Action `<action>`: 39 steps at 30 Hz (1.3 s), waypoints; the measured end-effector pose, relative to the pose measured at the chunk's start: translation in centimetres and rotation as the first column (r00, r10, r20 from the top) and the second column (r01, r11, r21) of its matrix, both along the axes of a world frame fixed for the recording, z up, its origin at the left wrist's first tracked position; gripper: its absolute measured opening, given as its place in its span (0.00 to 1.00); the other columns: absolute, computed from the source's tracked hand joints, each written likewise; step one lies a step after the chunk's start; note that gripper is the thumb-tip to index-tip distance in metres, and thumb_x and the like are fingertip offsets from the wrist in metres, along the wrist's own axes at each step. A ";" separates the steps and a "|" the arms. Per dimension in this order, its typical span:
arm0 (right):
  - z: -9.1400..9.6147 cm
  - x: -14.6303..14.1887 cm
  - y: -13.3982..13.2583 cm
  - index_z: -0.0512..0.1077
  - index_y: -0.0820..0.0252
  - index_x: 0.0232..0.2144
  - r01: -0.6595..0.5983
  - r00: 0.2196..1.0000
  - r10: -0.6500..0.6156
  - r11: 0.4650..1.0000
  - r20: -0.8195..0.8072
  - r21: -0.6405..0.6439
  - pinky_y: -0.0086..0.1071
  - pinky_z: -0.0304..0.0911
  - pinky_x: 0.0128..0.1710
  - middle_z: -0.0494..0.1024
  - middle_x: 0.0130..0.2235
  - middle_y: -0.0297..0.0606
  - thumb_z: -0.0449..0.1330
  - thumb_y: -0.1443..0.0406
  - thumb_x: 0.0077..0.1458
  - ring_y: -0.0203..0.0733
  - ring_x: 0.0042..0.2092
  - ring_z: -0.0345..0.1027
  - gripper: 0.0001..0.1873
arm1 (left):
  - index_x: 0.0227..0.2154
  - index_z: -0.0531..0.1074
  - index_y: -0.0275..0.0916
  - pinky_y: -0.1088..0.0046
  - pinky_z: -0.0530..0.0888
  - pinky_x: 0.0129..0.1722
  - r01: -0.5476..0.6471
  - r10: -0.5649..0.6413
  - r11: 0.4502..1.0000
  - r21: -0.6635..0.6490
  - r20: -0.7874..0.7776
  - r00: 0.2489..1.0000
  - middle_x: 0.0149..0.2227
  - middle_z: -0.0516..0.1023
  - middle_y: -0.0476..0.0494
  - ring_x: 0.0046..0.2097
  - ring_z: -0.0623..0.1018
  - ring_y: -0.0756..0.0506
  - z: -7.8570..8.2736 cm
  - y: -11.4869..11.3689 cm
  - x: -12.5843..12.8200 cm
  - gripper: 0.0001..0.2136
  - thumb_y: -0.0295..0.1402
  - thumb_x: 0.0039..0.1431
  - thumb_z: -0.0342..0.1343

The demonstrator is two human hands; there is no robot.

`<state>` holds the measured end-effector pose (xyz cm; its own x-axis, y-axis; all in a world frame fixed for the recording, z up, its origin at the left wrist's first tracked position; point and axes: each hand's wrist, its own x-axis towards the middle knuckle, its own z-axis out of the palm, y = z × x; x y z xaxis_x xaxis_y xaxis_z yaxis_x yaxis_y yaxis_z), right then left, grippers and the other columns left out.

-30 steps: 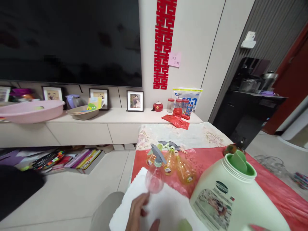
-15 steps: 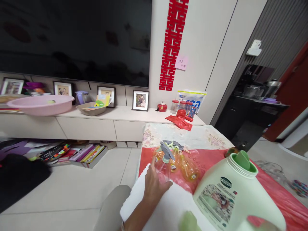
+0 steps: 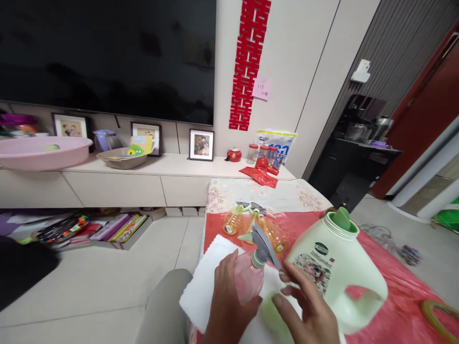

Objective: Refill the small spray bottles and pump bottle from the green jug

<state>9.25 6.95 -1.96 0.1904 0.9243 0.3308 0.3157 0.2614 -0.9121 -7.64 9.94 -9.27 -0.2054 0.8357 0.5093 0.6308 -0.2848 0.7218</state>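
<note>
My left hand (image 3: pixel 233 296) is wrapped round a clear pink spray bottle (image 3: pixel 248 277) with a grey trigger head (image 3: pixel 264 243). The bottle leans to the right over a white sheet (image 3: pixel 201 282). Beside the trigger is my right hand (image 3: pixel 308 306), its fingers apart and curved, with the index fingertip close to the lever; whether they touch I cannot tell. A pale green rounded object (image 3: pixel 274 310) lies on the sheet, partly behind the right thumb. Close behind my right hand stands a large light green jug (image 3: pixel 344 267) with a green piece (image 3: pixel 341 219) in its mouth.
Several yellow-orange bottles (image 3: pixel 233 220) lie on the red table cover (image 3: pixel 308 222), with grey spray heads (image 3: pixel 251 207) behind them. A roll of tape (image 3: pixel 437 317) is at the right. Beyond are a red bag (image 3: pixel 260 177), lidded jars (image 3: pixel 252 154) and the low cabinet (image 3: pixel 172 167).
My left hand has brought the pink spray bottle nearer and tipped it right. My right hand has come into view beside the trigger. The view has shifted right.
</note>
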 end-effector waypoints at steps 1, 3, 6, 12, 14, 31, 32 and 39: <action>0.7 -1.0 0.6 0.78 0.53 0.56 -0.015 1.000 0.014 1.000 -0.017 -0.018 0.37 0.76 0.42 0.80 0.53 0.46 0.72 0.51 0.51 0.46 0.41 0.77 0.31 | 0.64 0.57 0.36 0.46 0.74 0.58 -0.007 0.009 0.999 0.036 -0.043 0.999 0.58 0.73 0.30 0.58 0.75 0.30 -0.2 -0.5 0.1 0.42 0.29 0.42 0.63; 1.8 -2.7 1.2 0.79 0.54 0.53 0.008 0.999 -0.010 0.999 -0.047 -0.034 0.33 0.74 0.41 0.80 0.50 0.43 0.72 0.50 0.51 0.42 0.39 0.74 0.30 | 0.64 0.58 0.35 0.46 0.75 0.56 -0.019 0.029 0.997 0.081 -0.116 0.993 0.58 0.74 0.29 0.56 0.76 0.30 -0.6 -1.2 0.2 0.42 0.29 0.42 0.63; 2.6 -4.0 1.5 0.81 0.55 0.44 -0.010 0.999 0.010 1.000 -0.047 -0.011 0.31 0.71 0.41 0.81 0.42 0.39 0.71 0.50 0.52 0.42 0.42 0.73 0.21 | 0.65 0.58 0.35 0.46 0.74 0.57 -0.030 0.046 0.995 0.097 -0.167 0.985 0.57 0.74 0.30 0.57 0.76 0.30 -0.7 -1.8 -0.1 0.44 0.26 0.39 0.61; 2.9 -3.5 1.8 0.82 0.54 0.42 -0.079 0.997 0.079 0.997 0.028 0.019 0.30 0.71 0.42 0.82 0.41 0.38 0.69 0.52 0.55 0.43 0.43 0.74 0.17 | 0.67 0.54 0.36 0.47 0.74 0.56 0.078 -0.057 0.991 0.107 -0.190 0.980 0.59 0.73 0.30 0.58 0.75 0.30 -0.4 -2.4 -0.9 0.45 0.25 0.41 0.61; 3.1 -3.2 1.9 0.82 0.54 0.42 -0.099 0.995 0.099 0.995 0.029 0.001 0.30 0.71 0.43 0.82 0.40 0.37 0.70 0.52 0.54 0.43 0.43 0.74 0.17 | 0.67 0.54 0.37 0.44 0.73 0.58 0.090 -0.078 0.991 0.100 -0.116 0.990 0.60 0.72 0.29 0.59 0.74 0.29 -0.7 -2.5 -0.8 0.45 0.26 0.41 0.62; 5.8 -3.7 1.6 0.50 0.46 0.75 -0.345 0.875 0.238 0.917 -0.422 -0.200 0.40 0.73 0.54 0.75 0.62 0.45 0.75 0.55 0.49 0.47 0.53 0.77 0.58 | 0.63 0.61 0.39 0.56 0.68 0.61 0.409 -0.218 0.794 -0.449 0.418 0.882 0.62 0.68 0.33 0.62 0.68 0.32 6.2 -4.1 -2.5 0.46 0.27 0.33 0.63; 5.6 -3.9 1.7 0.49 0.47 0.75 -0.304 0.896 0.200 0.928 -0.397 -0.218 0.39 0.74 0.52 0.75 0.62 0.46 0.76 0.55 0.46 0.47 0.51 0.77 0.61 | 0.63 0.61 0.37 0.55 0.67 0.63 0.386 -0.213 0.812 -0.438 0.393 0.895 0.62 0.68 0.33 0.62 0.68 0.31 5.8 -4.1 -2.3 0.46 0.27 0.33 0.63; 4.1 -3.5 2.7 0.56 0.51 0.73 -0.266 0.910 0.176 0.942 -0.375 -0.204 0.36 0.74 0.47 0.79 0.57 0.45 0.76 0.54 0.48 0.46 0.50 0.77 0.56 | 0.61 0.63 0.37 0.57 0.69 0.61 0.372 -0.214 0.782 -0.501 0.345 0.914 0.58 0.70 0.34 0.60 0.70 0.33 6.2 -4.4 -2.4 0.43 0.28 0.33 0.64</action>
